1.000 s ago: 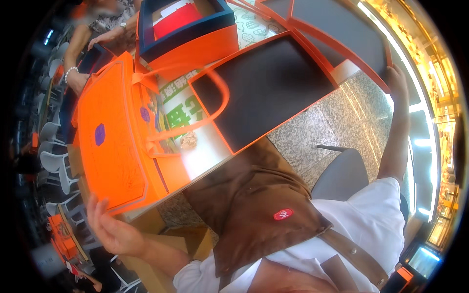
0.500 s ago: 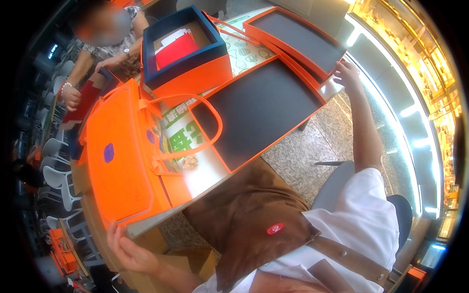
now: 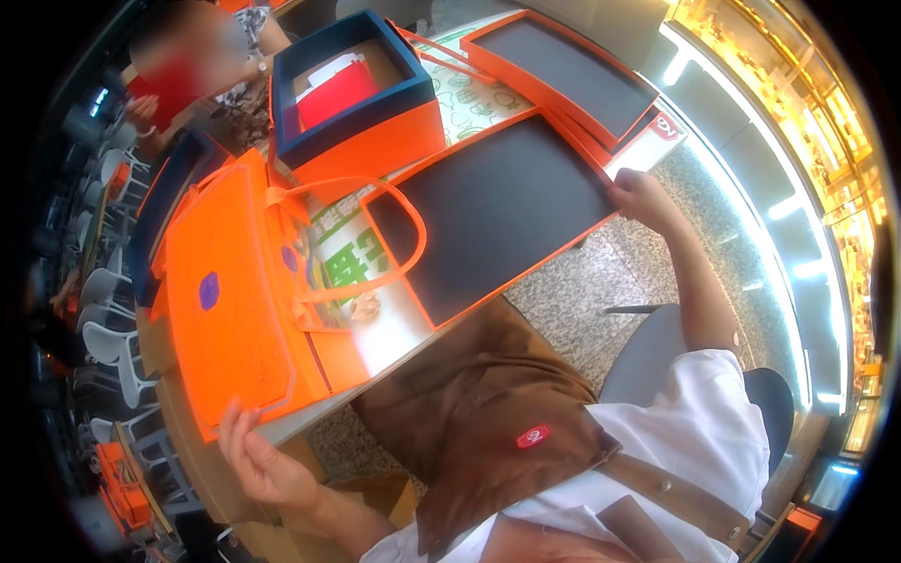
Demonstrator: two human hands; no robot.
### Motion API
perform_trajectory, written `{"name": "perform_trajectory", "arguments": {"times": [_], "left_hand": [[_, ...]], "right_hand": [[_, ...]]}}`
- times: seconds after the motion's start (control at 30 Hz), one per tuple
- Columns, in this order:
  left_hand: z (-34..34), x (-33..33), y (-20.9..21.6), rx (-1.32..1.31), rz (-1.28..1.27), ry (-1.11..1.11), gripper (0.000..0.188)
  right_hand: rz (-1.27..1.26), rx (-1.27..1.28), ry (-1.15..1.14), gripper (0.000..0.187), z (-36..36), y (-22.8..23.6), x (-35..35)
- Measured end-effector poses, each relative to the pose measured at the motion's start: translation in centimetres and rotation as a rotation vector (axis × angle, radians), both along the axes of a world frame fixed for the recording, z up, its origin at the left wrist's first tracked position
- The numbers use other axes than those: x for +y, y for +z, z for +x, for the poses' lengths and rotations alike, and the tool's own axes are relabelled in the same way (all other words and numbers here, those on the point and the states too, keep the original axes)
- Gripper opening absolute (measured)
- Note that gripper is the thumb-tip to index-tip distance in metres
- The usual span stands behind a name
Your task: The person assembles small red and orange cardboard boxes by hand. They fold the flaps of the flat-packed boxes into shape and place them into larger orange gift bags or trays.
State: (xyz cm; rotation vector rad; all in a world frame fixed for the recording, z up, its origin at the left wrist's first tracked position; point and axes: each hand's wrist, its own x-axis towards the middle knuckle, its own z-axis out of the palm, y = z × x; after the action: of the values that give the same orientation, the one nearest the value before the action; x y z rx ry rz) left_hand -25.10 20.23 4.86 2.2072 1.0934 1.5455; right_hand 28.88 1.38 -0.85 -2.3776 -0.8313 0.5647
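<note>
Head view gives us a white table (image 3: 383, 345) with green lettering and fruit outlines, set slantwise above a speckled floor (image 3: 563, 291); a grey chair (image 3: 646, 355) stands near us on the right, white chairs (image 3: 114, 345) fill the room to the left, and a lit display counter (image 3: 770, 188) curves down the right side. On the tabletop, an orange bag-shaped box (image 3: 230, 342) stands at the near left, its handle arching over a black-lined near tray (image 3: 502, 211); a far tray (image 3: 563, 70) lies just beyond, and a blue-rimmed open box (image 3: 371, 148) holds red and white pieces (image 3: 340, 99). Our left hand (image 3: 267, 467) has its fingers loosely apart at the bag-shaped box's lower corner; we cannot tell whether they touch. Our right hand (image 3: 646, 199) is clamped on the near tray's right corner. A second ago we had that hand on the far tray, tilted up; now the far tray lies lower, let go. The co-worker's hand (image 3: 143, 111) has raised a red item (image 3: 171, 92) that was lower half a second ago.
</note>
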Motion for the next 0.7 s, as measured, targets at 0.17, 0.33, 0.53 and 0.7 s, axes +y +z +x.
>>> {"name": "perform_trajectory", "arguments": {"times": [0.17,0.33,0.53,0.7], "left_hand": [[-0.8,0.1,-0.1,0.019,-0.002,0.022,0.024],[-0.7,0.7,-0.2,0.003,-0.051,0.056,0.023],[-1.4,1.5,-0.1,-0.012,-0.025,0.034,0.022],[-3.9,3.7,0.1,0.002,0.002,0.209,0.022]], "right_hand": [[0.011,0.236,-0.032,0.028,-2.7,1.1,-2.1],[0.104,0.381,-0.082,0.035,-3.7,0.0,-2.7],[0.419,0.228,-0.199,0.031,-3.5,4.9,-5.5],[0.641,0.267,-0.239,0.025,3.2,4.4,-8.5]]}}
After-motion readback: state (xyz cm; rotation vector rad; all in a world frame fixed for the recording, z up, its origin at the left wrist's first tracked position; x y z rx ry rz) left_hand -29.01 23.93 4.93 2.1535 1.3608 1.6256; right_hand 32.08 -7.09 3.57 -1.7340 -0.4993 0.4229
